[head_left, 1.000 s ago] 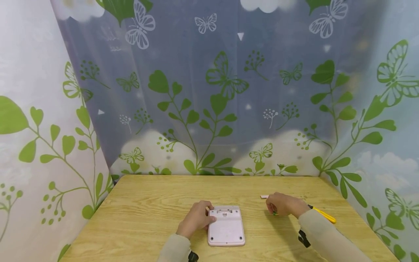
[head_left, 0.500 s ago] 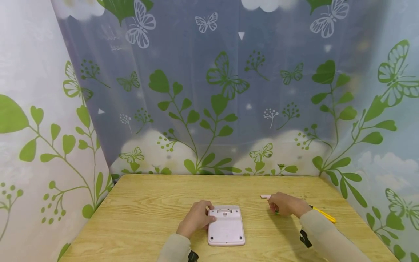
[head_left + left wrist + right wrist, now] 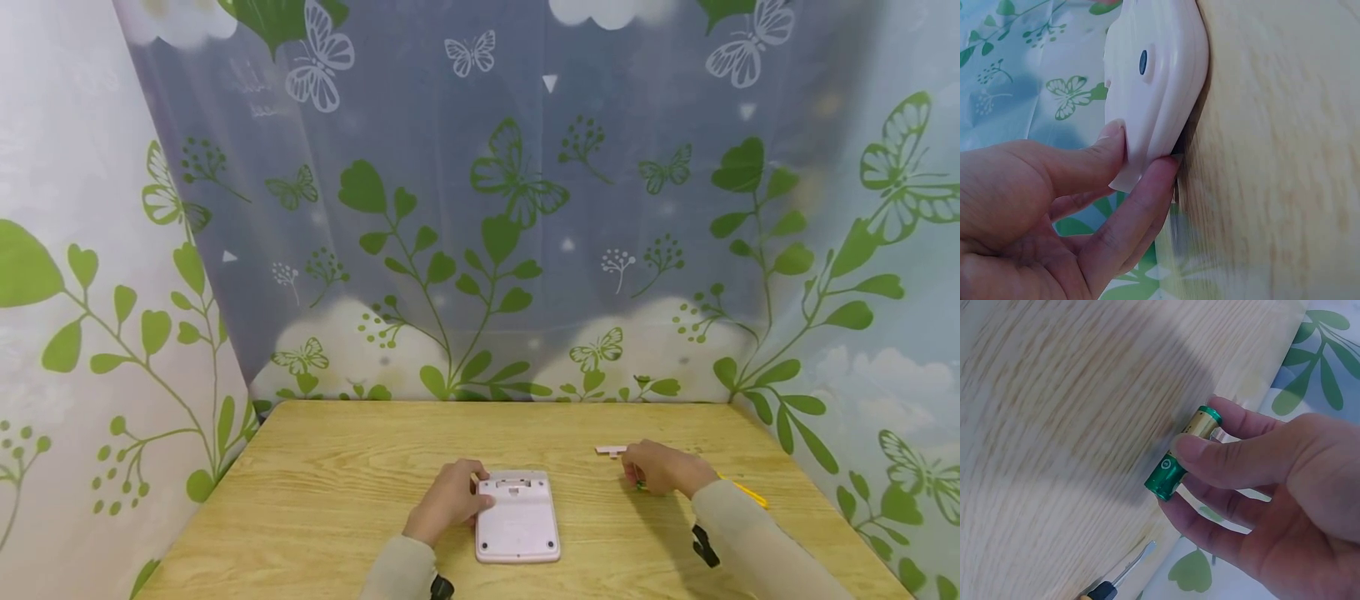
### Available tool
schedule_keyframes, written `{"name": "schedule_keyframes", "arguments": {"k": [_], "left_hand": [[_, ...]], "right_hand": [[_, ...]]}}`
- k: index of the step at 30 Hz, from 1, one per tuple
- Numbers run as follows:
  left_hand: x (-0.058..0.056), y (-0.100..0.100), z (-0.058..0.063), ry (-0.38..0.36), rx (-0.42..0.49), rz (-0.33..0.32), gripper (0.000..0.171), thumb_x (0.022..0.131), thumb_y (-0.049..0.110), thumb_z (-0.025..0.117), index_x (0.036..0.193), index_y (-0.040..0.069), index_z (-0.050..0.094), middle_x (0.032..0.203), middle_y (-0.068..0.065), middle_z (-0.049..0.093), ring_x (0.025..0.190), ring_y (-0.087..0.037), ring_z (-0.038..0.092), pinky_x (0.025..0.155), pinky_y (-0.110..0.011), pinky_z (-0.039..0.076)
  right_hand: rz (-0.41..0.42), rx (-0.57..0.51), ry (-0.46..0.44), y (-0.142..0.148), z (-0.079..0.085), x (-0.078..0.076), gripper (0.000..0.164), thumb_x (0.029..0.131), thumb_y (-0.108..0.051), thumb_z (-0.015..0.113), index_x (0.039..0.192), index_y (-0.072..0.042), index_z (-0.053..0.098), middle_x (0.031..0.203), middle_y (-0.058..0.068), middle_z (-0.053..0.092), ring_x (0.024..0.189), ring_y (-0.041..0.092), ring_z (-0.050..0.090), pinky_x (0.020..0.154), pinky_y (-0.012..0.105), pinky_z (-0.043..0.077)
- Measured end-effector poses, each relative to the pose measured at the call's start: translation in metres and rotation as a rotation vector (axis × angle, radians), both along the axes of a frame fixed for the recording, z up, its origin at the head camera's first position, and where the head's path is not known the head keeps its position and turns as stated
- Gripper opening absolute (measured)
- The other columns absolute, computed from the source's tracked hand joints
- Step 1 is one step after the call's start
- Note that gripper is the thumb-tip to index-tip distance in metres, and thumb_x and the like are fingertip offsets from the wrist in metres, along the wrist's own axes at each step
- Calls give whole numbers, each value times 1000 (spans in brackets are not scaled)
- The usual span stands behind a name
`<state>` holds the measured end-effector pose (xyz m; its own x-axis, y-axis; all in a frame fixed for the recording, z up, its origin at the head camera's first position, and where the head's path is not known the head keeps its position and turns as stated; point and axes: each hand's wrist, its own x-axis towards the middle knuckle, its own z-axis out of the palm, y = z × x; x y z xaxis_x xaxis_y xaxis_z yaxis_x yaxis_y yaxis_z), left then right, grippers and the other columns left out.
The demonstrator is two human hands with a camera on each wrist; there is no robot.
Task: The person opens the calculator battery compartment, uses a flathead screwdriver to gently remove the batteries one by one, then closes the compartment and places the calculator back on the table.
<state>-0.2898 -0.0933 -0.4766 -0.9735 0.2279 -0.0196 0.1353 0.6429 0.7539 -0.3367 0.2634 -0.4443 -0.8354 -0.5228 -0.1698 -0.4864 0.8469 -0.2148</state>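
Your right grip (image 3: 660, 468): pinching green-and-gold battery (image 3: 1169, 467) mid-length, both ends showing. Your left grip (image 3: 446, 500): pinching edge of pink device (image 3: 517, 521), body lying to grip's right.

The left hand (image 3: 1060, 209) pinches a pale casing (image 3: 1157, 94).
Thumb (image 3: 1094, 159) lies on its face, below a dark oval foot (image 3: 1143, 62); a finger (image 3: 1132, 219) touches its rim; wood-grained counter (image 3: 1279, 150) right, leaf-printed sheet (image 3: 1019, 119) left.

One each: device (image 3: 517, 527), cover (image 3: 611, 451), battery (image 3: 1166, 476), screwdriver (image 3: 1105, 590)
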Motion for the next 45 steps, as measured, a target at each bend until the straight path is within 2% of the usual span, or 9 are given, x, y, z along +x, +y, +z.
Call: {"name": "schedule_keyframes", "arguments": {"k": [10, 19, 34, 45], "left_hand": [[0, 0, 0, 4, -13, 3, 25, 90, 5, 78, 113, 0, 68, 84, -10, 59, 62, -16, 59, 50, -23, 53], [-1, 0, 0, -5, -14, 6, 26, 90, 5, 78, 114, 0, 68, 83, -9, 59, 61, -15, 59, 49, -21, 52], [-1, -1, -1, 2, -2, -7, 25, 90, 5, 78, 113, -1, 68, 83, -10, 58, 61, -17, 59, 50, -25, 54], [0, -1, 3, -22, 0, -14, 26, 91, 6, 77, 114, 1, 68, 85, -9, 58, 65, -16, 58, 51, -23, 53]], "right_hand": [[-43, -14, -20, 4, -3, 0, 47, 77, 34, 51, 81, -11, 63, 78, 0, 55, 67, 14, 42, 62, 28, 39], [-23, -10, 13, 10, -6, -3, 47, 76, 34, 52, 80, -12, 64, 78, -1, 57, 67, 12, 44, 61, 27, 42], [-55, -40, -10, 15, -4, -2, 47, 79, 33, 52, 79, -12, 65, 73, 1, 57, 63, 12, 39, 60, 26, 39], [-34, -45, 24, 20, -11, -7, 46, 78, 32, 57, 77, -13, 67, 72, -2, 59, 63, 10, 38, 59, 25, 40]]}}
